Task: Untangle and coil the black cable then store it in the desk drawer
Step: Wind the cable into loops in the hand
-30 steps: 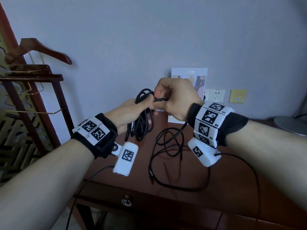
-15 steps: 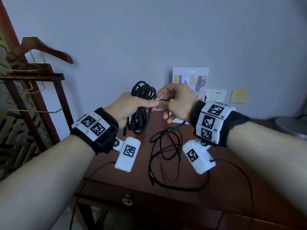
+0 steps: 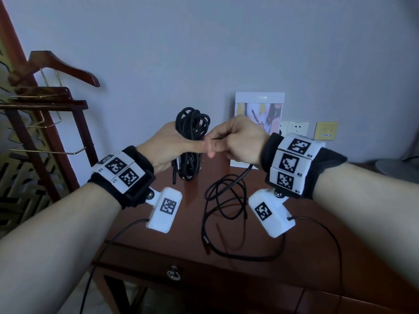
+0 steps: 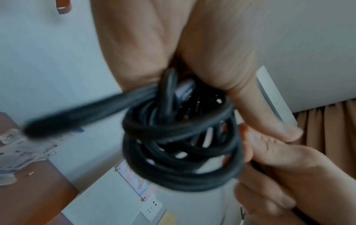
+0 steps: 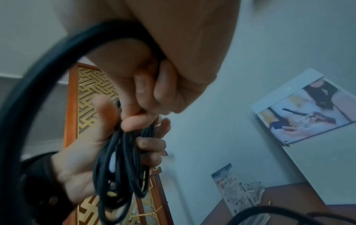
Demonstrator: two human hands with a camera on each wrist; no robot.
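My left hand grips an upright coil of black cable, thumb pressed across the loops. My right hand pinches the free strand of the same cable right beside the left thumb. From the right hand the strand drops to loose tangled loops lying on the dark wooden desk. One cable end rests near the desk front. The drawer with a metal ring pull is closed below.
A framed picture leans against the wall at the desk's back, with wall sockets beside it. A wooden valet stand with hanger stands at the left. A grey round base sits at the right edge. Wrist-camera leads hang over the desk front.
Another loop has been laid onto the coil. The right hand dropped from the coil's top, opened briefly, and now pinches the strand beside the left thumb. The coil stands taller.
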